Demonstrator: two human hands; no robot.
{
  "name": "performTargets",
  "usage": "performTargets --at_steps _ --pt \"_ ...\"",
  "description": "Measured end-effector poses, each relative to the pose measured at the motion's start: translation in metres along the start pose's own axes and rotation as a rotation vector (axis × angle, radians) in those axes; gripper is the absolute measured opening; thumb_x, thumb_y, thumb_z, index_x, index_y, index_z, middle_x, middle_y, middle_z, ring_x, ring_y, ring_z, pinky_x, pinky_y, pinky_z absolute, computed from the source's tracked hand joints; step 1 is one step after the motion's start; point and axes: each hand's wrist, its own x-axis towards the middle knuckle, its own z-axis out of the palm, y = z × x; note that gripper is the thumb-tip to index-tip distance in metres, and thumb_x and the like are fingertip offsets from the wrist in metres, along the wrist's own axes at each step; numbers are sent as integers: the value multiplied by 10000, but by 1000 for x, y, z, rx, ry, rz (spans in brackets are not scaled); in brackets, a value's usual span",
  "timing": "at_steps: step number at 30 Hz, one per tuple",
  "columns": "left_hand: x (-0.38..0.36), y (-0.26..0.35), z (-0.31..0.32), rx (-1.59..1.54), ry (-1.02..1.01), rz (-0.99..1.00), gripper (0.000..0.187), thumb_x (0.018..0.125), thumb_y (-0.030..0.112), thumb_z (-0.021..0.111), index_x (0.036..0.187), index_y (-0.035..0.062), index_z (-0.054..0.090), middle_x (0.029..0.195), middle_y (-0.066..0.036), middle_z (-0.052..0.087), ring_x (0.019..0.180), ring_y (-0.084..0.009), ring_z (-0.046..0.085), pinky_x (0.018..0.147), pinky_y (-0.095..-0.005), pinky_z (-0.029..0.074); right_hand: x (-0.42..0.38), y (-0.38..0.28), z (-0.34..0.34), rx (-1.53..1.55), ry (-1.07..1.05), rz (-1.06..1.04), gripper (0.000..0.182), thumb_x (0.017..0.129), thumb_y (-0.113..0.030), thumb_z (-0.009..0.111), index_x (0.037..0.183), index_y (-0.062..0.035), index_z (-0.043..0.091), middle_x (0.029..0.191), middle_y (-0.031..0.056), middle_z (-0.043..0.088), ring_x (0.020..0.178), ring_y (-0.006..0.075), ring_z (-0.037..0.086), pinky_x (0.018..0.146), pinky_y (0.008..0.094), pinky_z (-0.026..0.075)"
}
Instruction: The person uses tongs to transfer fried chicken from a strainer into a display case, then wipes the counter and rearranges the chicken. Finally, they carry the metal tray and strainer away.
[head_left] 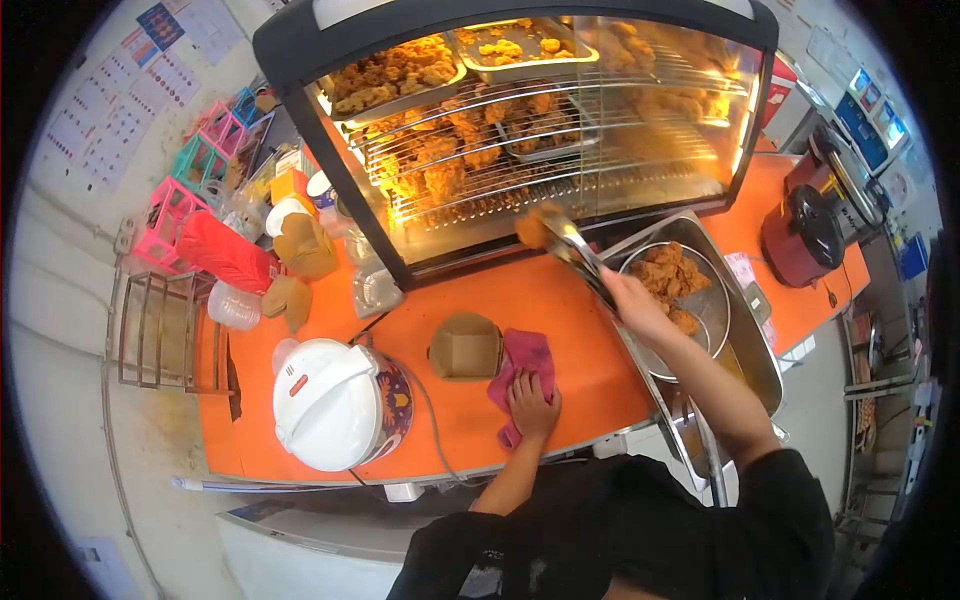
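Observation:
My right hand (pixel 632 299) is closed around metal tongs (pixel 583 256), which grip a piece of fried chicken (pixel 535 227) in front of the heated display case (pixel 590 230). Below and right of the tongs, a round wire basket (pixel 716 345) holds several pieces of fried chicken (pixel 672 278) in a deep steel tray (pixel 757 345). My left hand (pixel 532 403) lies on a pink cloth (pixel 527 358) on the orange counter (pixel 590 400), its fingers spread. Just left of the cloth stands an open brown paper box (pixel 466 348); I see nothing in it.
A white rice cooker (pixel 328 404) stands left of the paper box, its cord running beside it. Trays (pixel 560 65) and racks of fried chicken fill the case. Folded cartons (pixel 305 246) and a red bag (pixel 225 250) crowd the left; a dark red cooker (pixel 803 235) sits right.

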Motion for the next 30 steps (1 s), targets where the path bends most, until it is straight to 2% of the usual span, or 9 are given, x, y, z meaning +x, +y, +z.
performTargets --at_steps 3,9,11,12,16,21,24,26,30 --pt "-1 -1 -1 -15 -11 -19 448 803 311 635 1107 -12 580 1253 -184 542 1253 -337 455 1048 -485 351 81 -42 46 48 33 151 539 998 -503 393 760 -50 562 563 16 499 433 120 440 399 264 306" --pt "1 -2 -2 -23 -7 -16 438 795 300 638 1098 -12 581 1216 -196 551 1224 -341 475 1035 -490 365 194 -63 78 -385 170 98 527 943 -495 501 863 14 613 693 131 633 551 235 598 524 364 468" --pt "-1 -2 0 -21 4 -15 437 797 303 639 1096 -10 581 1211 -196 553 1214 -343 481 1030 -490 368 200 -65 75 -923 172 -186 433 885 -381 590 948 45 638 848 223 680 778 354 674 708 431 528" --pt "0 -1 -1 -17 23 -13 436 798 307 639 1093 -9 582 1205 -195 555 1204 -344 486 1026 -491 371 199 -82 68 -894 89 -69 365 834 -269 612 1002 54 636 962 273 667 967 406 642 819 451 520" --pt "-1 1 -4 -25 -52 -17 434 804 316 637 1088 -7 582 1201 -202 559 1188 -356 492 1018 -492 374 179 -75 20 -1118 27 -153 336 882 -227 564 1082 44 572 960 242 671 880 346 671 756 420 524" --pt "2 1 -2 65 -45 -10 439 804 323 641 1084 -9 575 1185 -214 563 1167 -378 500 1002 -500 385 30 -55 -57 -119 -38 10 261 918 -261 603 1052 -40 572 802 23 596 783 98 627 606 265 463" --pt "-2 0 1 65 -33 57 431 805 308 643 1084 -14 574 1190 -211 563 1169 -377 504 998 -502 390 -76 -31 -106 107 85 160 237 919 -259 604 1021 -47 570 769 -13 561 764 101 619 589 246 431" --pt "3 2 3 48 32 84 424 807 297 643 1084 -16 573 1194 -210 562 1172 -376 504 998 -502 392 -128 -4 -136 -163 182 172 239 900 -240 626 1014 -38 569 790 5 586 769 89 617 600 254 435" --pt "2 4 5 94 44 85 420 814 281 638 1101 -16 562 1209 -207 560 1182 -371 504 1003 -493 392 -181 59 -166 -647 296 303 310 805 -193 690 1017 -6 564 876 148 659 837 266 660 684 384 483"
